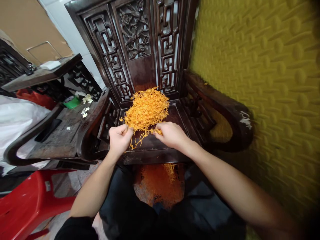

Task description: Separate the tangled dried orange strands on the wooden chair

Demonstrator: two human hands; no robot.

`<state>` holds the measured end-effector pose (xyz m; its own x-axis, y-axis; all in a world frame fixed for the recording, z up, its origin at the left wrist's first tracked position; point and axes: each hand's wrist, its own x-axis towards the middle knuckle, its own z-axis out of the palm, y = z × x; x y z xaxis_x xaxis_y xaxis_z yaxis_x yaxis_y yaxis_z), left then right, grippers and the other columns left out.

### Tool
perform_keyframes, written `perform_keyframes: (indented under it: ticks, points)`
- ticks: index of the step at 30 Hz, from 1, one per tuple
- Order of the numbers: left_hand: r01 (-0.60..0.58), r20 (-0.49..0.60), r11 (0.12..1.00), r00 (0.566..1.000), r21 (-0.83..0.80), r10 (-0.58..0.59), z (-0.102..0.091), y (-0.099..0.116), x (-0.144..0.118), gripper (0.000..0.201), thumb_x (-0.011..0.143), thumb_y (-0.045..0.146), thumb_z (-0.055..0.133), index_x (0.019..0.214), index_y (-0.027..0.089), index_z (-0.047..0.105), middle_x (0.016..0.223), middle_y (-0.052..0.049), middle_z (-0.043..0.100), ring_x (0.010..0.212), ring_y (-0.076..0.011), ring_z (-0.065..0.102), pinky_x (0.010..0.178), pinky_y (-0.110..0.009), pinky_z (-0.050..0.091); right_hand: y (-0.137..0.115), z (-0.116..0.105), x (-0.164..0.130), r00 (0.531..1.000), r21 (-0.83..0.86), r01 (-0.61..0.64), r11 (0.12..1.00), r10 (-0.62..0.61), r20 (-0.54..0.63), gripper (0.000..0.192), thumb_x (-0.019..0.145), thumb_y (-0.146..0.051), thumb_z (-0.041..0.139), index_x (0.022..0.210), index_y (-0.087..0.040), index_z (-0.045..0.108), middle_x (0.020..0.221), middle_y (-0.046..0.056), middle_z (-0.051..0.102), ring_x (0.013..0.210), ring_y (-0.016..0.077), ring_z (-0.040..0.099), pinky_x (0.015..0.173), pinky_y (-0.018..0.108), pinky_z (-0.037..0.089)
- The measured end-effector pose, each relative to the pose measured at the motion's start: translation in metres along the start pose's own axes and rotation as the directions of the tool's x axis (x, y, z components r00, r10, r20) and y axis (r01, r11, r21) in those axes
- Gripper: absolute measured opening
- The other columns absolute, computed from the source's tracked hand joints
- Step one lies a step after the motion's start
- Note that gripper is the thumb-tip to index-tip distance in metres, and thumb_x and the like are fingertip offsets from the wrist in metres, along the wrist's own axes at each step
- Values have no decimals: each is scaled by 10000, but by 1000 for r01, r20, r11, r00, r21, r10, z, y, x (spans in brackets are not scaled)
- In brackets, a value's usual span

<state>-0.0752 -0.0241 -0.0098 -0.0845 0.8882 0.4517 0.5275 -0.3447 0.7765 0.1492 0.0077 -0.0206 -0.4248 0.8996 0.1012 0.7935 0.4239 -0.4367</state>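
I'm at the carved wooden chair (pixel 140 50), its seat bearing the heap of orange strands (pixel 147 108). I judge this mid-sorting: next calls for teasing a few loose. My left hand (pixel 120 137) is fisted on some strands, my right hand (pixel 170 134) pinching others. A red stool (pixel 27 200) crowds my left.

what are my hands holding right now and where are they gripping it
Both the left hand and right hand pinch orange strands at the near edge of the pile.
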Motion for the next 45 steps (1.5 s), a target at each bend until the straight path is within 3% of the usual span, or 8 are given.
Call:
perform_keyframes:
  ticks: [6, 10, 15, 22, 28, 32, 41, 45]
  points:
    - [-30, -218, 999, 976, -18, 26, -9, 8, 9, 456, 756, 177, 647, 512, 192, 262, 500, 60, 276, 488, -66, 264, 488, -241, 235, 23, 6, 22, 985, -151, -111, 982, 89, -145, 193, 883, -252, 613, 972, -110, 708, 965, 225, 739, 844, 305, 713, 744, 371, 477]
    - [-39, -435, 966, 897, -256, -78, -25, 2, 21, 451, 709, 167, 646, 508, 200, 242, 472, 72, 295, 463, -67, 301, 484, -231, 286, 66, 4, 32, 942, 149, -323, 935, 333, -44, 99, 783, -223, 701, 743, -143, 656, 691, 150, 698, 712, 273, 713, 587, 295, 447]
    - [139, -178, 923, 961, -358, -214, -14, -10, 19, 504, 706, 202, 699, 494, 198, 242, 456, 72, 276, 450, -61, 283, 467, -231, 240, 78, -14, 27, 918, 862, -288, 418, 377, 124, 342, 669, -306, 801, 716, -206, 478, 688, 65, 692, 499, 159, 644, 361, 197, 245]
    - [160, -118, 938, 972, -307, -204, 0, -13, 17, 488, 751, 224, 680, 497, 191, 265, 451, 65, 293, 459, -65, 320, 485, -236, 255, 47, -29, 17, 985, 990, -139, 25, 111, 135, 285, 712, -257, 716, 810, -236, 449, 593, -79, 559, 375, 57, 412, 342, 174, 237]
    - [110, -170, 955, 972, -277, -161, 3, -17, 19, 486, 773, 221, 670, 507, 189, 265, 471, 61, 287, 483, -71, 308, 509, -248, 252, 17, -13, 12, 929, 927, -329, 181, -113, 352, 347, 819, -370, 721, 1125, -223, 651, 622, -65, 542, 401, 80, 468, 342, 200, 237]
    - [44, -176, 989, 982, -138, -68, 5, -12, 16, 518, 807, 251, 666, 531, 193, 232, 508, 57, 246, 497, -74, 239, 505, -262, 209, 3, -5, 7, 896, 896, -381, 228, -149, 419, 400, 794, -547, 749, 934, -173, 720, 569, -72, 458, 381, 60, 408, 347, 209, 208]
    - [-278, -31, 946, 957, 169, 287, 15, 1, 5, 515, 829, 182, 623, 514, 174, 215, 490, 56, 219, 451, -59, 210, 495, -285, 187, -21, -1, -2, 984, 876, -171, 451, 113, 135, 445, 846, -619, 645, 696, -207, 567, 486, -54, 443, 386, 114, 455, 392, 250, 301]
    - [-291, -159, 955, 942, 59, 297, 3, 13, 1, 557, 839, 248, 628, 518, 189, 177, 489, 51, 208, 452, -73, 225, 496, -278, 217, -3, -2, 5, 980, 617, -49, 786, 158, -123, 303, 891, -407, 574, 685, -188, 604, 525, 9, 550, 500, 144, 516, 539, 271, 373]
